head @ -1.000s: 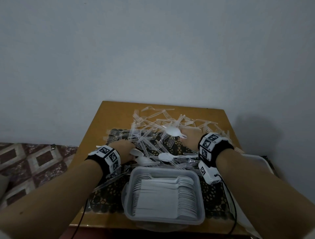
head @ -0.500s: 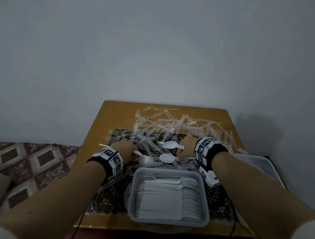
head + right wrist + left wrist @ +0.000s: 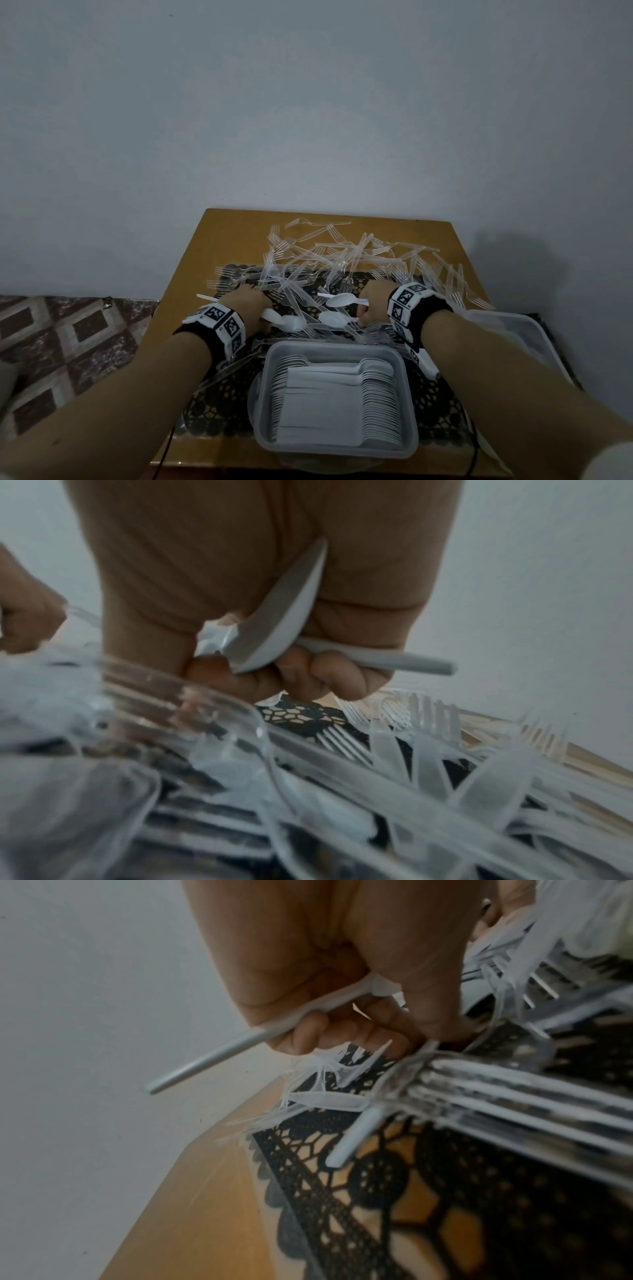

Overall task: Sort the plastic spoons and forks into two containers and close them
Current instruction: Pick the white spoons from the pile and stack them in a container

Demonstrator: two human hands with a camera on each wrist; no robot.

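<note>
Since white spoons go in near container [image 3: 337,445], both hands fish them from clear fork pile [image 3: 342,260] on bench [image 3: 233,233]: left hand [image 3: 342,969] curled round spoon handle [image 3: 209,1061], right hand [image 3: 274,588] clutching spoon [image 3: 284,610]. 2nd container [image 3: 513,329] at right, prob for forks.

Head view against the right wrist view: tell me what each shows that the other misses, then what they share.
Only the head view shows the container of stacked spoons near the table's front edge, another container at the right, both wristbands, and the left hand.

Only the right wrist view shows the right hand's fingers curled round a white spoon, the handle sticking out sideways.

Both show the clear forks on the black lace mat.
</note>
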